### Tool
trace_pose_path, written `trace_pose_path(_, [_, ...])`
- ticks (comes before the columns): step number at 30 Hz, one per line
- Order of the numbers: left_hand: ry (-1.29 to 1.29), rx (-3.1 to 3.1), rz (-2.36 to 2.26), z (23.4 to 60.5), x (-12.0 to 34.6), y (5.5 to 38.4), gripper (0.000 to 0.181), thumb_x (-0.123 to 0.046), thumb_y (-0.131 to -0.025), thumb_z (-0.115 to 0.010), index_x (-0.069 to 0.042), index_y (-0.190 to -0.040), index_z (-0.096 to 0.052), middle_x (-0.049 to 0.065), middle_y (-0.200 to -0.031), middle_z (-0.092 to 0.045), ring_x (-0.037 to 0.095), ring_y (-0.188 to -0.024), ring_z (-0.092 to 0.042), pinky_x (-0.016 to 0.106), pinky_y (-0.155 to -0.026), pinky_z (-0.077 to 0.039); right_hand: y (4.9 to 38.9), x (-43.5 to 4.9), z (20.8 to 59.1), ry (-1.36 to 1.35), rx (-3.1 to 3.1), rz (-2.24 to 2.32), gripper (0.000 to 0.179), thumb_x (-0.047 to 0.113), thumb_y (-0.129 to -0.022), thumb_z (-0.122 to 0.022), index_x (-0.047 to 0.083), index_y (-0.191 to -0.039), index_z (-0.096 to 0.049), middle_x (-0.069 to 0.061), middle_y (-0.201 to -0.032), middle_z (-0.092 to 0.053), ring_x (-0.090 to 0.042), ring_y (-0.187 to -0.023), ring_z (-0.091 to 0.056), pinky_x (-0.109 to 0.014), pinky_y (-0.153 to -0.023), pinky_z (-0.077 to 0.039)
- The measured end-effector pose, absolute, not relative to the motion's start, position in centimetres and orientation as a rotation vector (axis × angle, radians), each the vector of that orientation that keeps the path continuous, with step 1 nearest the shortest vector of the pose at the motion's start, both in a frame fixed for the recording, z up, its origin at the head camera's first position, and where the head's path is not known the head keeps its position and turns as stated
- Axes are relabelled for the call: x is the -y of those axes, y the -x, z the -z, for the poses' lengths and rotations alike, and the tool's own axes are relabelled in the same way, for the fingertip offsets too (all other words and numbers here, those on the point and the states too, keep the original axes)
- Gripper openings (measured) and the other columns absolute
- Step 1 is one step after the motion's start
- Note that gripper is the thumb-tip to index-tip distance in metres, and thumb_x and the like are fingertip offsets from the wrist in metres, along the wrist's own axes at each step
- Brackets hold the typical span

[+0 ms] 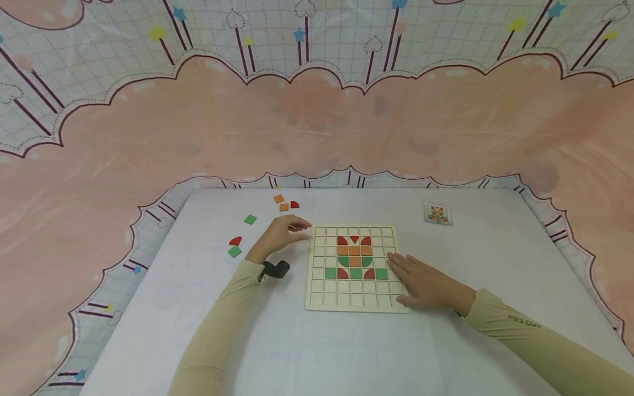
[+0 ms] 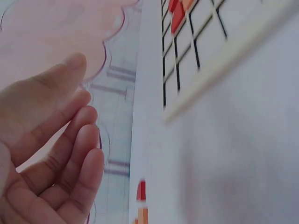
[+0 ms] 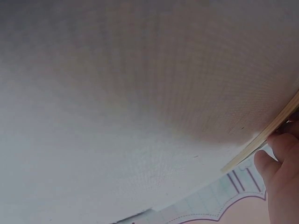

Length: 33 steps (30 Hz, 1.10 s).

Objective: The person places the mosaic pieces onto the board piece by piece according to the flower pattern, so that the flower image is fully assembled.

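Note:
A pale wooden grid board lies flat on the table, with red, orange and green tiles set in its cells in a flower-like figure. Just off its upper left corner is my left hand, fingers loosely bent and apart from the thumb. The left wrist view shows that hand with nothing in it, beside the board's corner. My right hand rests on the board's right edge with its fingers stretched out. In the right wrist view, the fingers touch the board's side; their tips are partly hidden.
Loose tiles lie left of the board: green squares, red quarter-rounds and orange squares. At the back right is a small pattern card. A patterned curtain hangs behind the white table.

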<state>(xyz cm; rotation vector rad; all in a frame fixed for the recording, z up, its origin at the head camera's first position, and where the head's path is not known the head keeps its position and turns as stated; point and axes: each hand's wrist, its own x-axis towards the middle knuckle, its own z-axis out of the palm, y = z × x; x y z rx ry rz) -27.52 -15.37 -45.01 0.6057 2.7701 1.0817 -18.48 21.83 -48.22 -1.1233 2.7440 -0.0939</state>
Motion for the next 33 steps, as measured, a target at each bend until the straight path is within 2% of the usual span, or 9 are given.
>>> trace_pose_path(9, [-0.456,-2.794,-1.170,45.6,19.7,29.8,0.035,-0.014,-0.083,-0.070,0.002,-0.114,-0.065,0.019,-0.113,-0.065,0.029,-0.100,-0.059,0.042,-0.093,-0.049,18.4,-21.9,48.3,1.123,-2.751,0.078,0.080,0.050,-0.090,-0.052,0.001,-0.147,-0.025,-0.013,-0.156,-0.022,-0.028,-0.144,-0.022,-0.045,-0.115,-0.024])
trace_pose_path(22, [-0.142,-2.858,-1.163,47.2,22.2,32.4,0.038,-0.014,-0.086,-0.068,0.001,-0.120,-0.061,0.022,-0.118,-0.061,0.034,-0.108,-0.059,0.042,-0.094,-0.048,18.4,-21.8,48.4,1.117,-2.743,0.099,0.080,0.050,-0.090,-0.052,0.001,-0.147,-0.024,-0.013,-0.156,-0.021,-0.028,-0.144,-0.022,-0.044,-0.115,-0.023])
trace_pose_path(33, [-0.076,-2.888,-1.123,47.4,24.7,33.1,0.040,-0.008,-0.083,-0.069,0.003,-0.120,-0.060,0.024,-0.119,-0.060,0.035,-0.109,-0.057,0.044,-0.096,-0.046,18.5,-21.8,48.3,1.124,-2.731,0.101,0.080,0.049,-0.091,-0.052,-0.001,-0.147,-0.024,-0.015,-0.156,-0.020,-0.030,-0.144,-0.021,-0.046,-0.116,-0.022])
